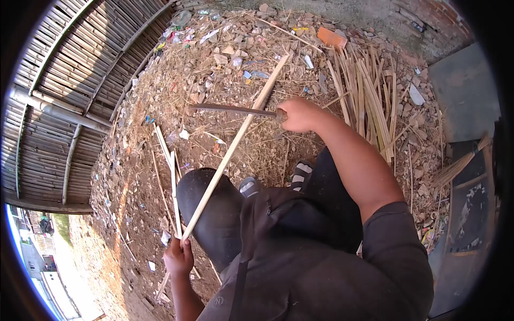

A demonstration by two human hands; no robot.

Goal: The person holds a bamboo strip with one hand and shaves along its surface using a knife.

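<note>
A long pale bamboo strip runs diagonally from my left hand up across my knee towards the top middle. My left hand is closed around its lower end. In my right hand is the handle of a dark, long-bladed knife, its blade pointing left. The blade lies across the upper part of the strip; whether it touches cannot be told. Other pale strips lie on the ground close to my left hand.
Many split bamboo strips are piled at the upper right, near an orange piece. Rubble and litter cover the ground. A bamboo slat wall stands left, a masonry wall at the top, and dark panels at right.
</note>
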